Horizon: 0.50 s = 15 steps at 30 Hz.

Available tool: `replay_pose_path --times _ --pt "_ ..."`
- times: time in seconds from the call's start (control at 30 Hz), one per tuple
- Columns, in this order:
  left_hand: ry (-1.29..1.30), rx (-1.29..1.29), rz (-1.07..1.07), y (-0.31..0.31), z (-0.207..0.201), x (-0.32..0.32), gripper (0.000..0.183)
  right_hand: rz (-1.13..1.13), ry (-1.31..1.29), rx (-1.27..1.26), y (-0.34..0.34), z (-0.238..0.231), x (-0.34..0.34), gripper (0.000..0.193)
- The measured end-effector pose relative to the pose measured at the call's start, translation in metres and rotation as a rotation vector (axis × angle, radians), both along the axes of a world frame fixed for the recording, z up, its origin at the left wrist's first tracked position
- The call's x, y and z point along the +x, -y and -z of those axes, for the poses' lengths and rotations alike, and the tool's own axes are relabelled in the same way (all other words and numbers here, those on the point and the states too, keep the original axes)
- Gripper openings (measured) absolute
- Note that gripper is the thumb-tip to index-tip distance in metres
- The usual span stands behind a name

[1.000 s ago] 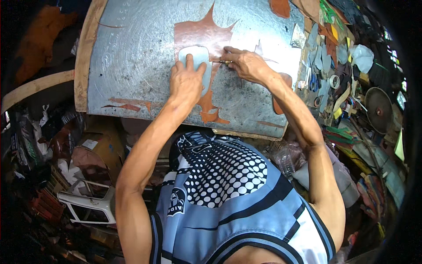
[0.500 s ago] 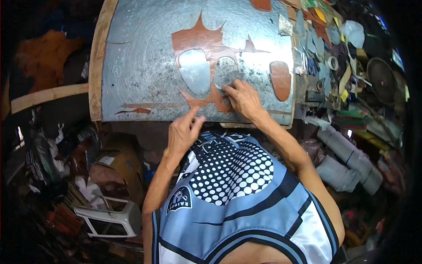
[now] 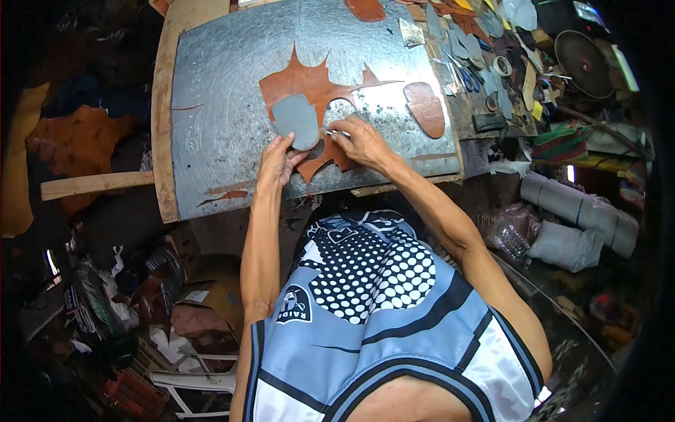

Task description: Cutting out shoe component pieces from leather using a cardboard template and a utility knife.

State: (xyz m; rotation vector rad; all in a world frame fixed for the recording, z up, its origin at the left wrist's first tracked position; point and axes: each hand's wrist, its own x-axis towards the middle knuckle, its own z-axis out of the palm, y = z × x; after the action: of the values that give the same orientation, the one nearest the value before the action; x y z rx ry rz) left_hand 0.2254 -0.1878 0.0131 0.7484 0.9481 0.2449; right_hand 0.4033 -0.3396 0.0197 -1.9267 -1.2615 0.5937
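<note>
My left hand (image 3: 278, 163) pinches the lower edge of a flat grey oval piece (image 3: 295, 121), thumb on top and the other fingers curled partly beneath it. This piece overlaps an irregular brown leather sheet (image 3: 299, 79) that has curved cutouts and pointed ends. Close by on the right, my right hand (image 3: 363, 143) is closed round a slim silvery tool (image 3: 338, 132), whose exact kind I cannot make out. Its tip is over the leather, beside a rounded cutout. Farther right, a brown oval leather piece (image 3: 424, 110) lies on the scratched metal worktop (image 3: 225, 105).
Thin leather scraps (image 3: 225, 198) lie near the worktop's front left. Along its right side are scissors (image 3: 470, 81), a tape roll (image 3: 502, 66) and many offcuts. A wooden bar (image 3: 98, 186) juts out left; wrapped rolls (image 3: 583, 207) lie at right.
My left hand has moved up from the leather's near edge and now grips the grey oval piece. My right hand stays close to the cutout with the tool. The whole view has shifted and turned slightly.
</note>
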Motion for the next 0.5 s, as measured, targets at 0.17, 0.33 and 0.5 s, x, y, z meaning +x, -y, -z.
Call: replay_pose_path --times 0.17,0.33,0.5 --pt "-0.053 0.039 0.049 -0.007 0.003 -0.012 0.033 0.319 -0.295 -0.225 -0.013 -0.029 0.010 0.035" --pt "-0.113 0.075 0.062 -0.008 0.000 -0.010 0.032 0.017 0.010 -0.215 -0.108 0.010 0.030 0.040" --pt "-0.219 0.189 0.259 -0.018 -0.020 -0.060 0.033 -0.066 0.142 -0.184 -0.132 0.042 0.037 0.042"
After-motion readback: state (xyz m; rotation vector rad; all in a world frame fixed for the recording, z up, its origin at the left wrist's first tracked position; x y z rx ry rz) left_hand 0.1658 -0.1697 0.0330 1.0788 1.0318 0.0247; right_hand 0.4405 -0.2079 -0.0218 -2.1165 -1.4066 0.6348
